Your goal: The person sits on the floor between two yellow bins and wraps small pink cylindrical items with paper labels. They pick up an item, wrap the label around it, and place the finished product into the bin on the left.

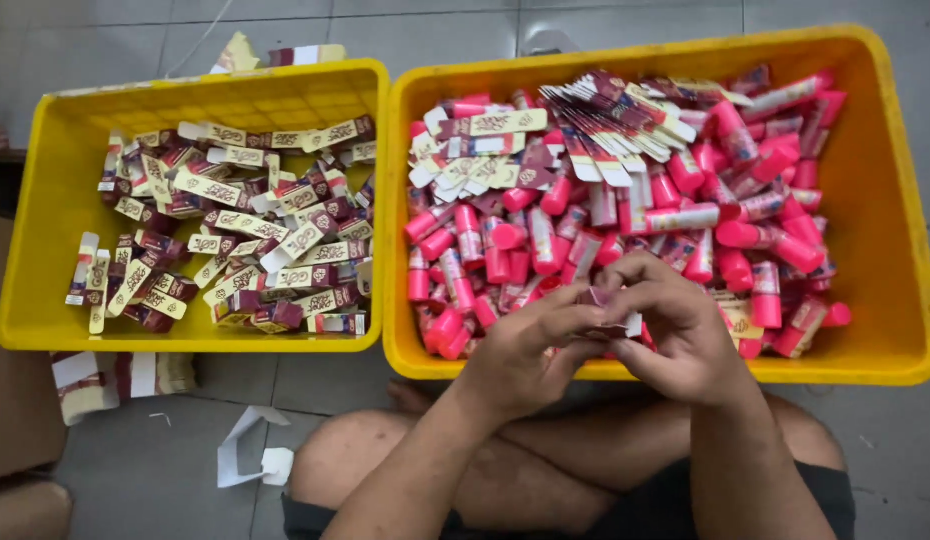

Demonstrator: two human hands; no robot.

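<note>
Small carton (pixel 607 305) pinched between both hands at the near rim of the right yellow bin (pixel 890 250).
Left hand (pixel 530 350) and right hand (pixel 675 325) close together on it; that bin holds pink tubes (pixel 755 235) and flat cartons (pixel 605 125). The left yellow bin (pixel 45 230) holds packed boxes (pixel 235 225); the bins touch, floor (pixel 185 440) open at the knees.

Between my left hand (pixel 530 345) and right hand (pixel 675 335) sits a small maroon-and-white folded cardboard carton (pixel 613 312). Just beyond my fingers, pink plastic tubes (pixel 745 235) fill a bright yellow plastic crate (pixel 885 230). Further left, another yellow plastic crate (pixel 45 230) holds maroon-and-cream patterned cardboard boxes (pixel 235 225).
</note>
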